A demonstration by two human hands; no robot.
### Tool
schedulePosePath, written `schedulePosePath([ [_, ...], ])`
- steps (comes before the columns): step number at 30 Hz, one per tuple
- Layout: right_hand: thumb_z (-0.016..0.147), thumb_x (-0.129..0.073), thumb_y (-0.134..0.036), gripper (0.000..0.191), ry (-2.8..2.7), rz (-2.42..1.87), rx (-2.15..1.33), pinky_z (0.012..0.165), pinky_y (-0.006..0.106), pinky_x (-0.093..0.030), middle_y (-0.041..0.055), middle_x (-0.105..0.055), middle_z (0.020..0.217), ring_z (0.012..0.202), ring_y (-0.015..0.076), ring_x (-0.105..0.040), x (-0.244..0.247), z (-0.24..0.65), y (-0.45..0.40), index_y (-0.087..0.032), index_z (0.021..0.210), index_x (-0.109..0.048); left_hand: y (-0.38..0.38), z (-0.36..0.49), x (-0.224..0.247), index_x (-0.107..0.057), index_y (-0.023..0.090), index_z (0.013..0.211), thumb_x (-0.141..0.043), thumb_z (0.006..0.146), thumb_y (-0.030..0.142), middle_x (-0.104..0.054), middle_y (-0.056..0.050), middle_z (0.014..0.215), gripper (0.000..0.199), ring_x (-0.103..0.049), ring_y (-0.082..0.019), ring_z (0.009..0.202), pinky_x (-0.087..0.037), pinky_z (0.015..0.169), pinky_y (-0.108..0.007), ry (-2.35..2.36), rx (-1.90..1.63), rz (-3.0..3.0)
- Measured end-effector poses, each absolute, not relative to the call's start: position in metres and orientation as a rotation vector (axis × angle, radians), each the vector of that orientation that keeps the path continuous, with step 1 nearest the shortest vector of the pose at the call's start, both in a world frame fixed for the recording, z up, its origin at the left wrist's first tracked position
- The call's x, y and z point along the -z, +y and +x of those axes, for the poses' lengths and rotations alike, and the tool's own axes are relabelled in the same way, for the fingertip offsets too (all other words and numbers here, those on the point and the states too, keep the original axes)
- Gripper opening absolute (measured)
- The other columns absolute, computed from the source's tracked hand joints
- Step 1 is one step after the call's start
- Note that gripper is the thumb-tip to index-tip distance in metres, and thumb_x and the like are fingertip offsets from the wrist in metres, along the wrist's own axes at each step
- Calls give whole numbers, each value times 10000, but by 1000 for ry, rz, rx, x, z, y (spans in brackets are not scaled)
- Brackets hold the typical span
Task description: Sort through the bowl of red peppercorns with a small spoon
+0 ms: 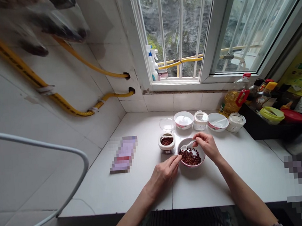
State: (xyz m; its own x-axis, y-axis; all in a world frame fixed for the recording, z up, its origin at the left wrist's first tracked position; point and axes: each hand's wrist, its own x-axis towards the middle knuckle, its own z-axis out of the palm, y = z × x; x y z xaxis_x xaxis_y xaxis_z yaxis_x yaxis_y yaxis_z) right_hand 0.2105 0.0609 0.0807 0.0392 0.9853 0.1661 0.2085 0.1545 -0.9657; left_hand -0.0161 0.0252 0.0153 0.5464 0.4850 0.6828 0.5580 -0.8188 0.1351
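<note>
A white bowl [203, 156] with a pink rim at its base holds dark reddish-brown dried pieces [190, 157]. My right hand [206, 144] pinches the handle of a small white spoon [184, 147], whose head is inside the bowl over the pieces. At the bowl's left edge, the fingertips of my left hand [167, 168] touch the rim, fingers close together. Just left of the bowl stands a small white jar [166, 147] with similar dark pieces inside; its clear lid [167, 124] is raised behind it.
Behind are a bowl of white powder [183, 121], a lidded jar [200, 120], another bowl with a spoon [218, 122] and a second jar [235, 122]. An oil bottle [234, 96] and a dark condiment box [253, 124] stand right. A blurred purple packet [124, 155] lies left.
</note>
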Motion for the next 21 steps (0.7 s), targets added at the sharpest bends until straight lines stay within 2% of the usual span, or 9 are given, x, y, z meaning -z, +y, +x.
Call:
schedulePosePath([
  [7, 727, -564, -337, 150, -1339, -1239, -949, 622, 310, -532, 2, -669, 538, 543, 173, -636, -82, 213, 63, -207, 717, -639, 14, -12, -24, -496, 126, 1355, -435, 1008, 196, -669, -180, 1265, 359, -711, -242, 1088, -640, 788, -302, -1064, 985, -2681],
  [14, 772, -620, -385, 184, -1261, -1191, -937, 670, 340, -545, 15, -694, 573, 583, 189, -659, -88, 207, 64, -203, 778, -643, 3, -3, -14, -425, 112, 1419, -435, 999, 181, -614, -205, 1352, 426, -662, -253, 1188, -622, 868, -322, -1182, 1082, -2649],
  [21, 929, -556, -400, 188, -1380, -1056, -844, 746, 357, -569, 44, -754, 797, 776, 216, -736, -91, 178, 60, -221, 958, -605, 2, -2, -6, -372, 132, 1484, -441, 982, 143, -600, -188, 1379, 507, -644, -242, 1217, -611, 897, -318, -1182, 1143, -2640],
])
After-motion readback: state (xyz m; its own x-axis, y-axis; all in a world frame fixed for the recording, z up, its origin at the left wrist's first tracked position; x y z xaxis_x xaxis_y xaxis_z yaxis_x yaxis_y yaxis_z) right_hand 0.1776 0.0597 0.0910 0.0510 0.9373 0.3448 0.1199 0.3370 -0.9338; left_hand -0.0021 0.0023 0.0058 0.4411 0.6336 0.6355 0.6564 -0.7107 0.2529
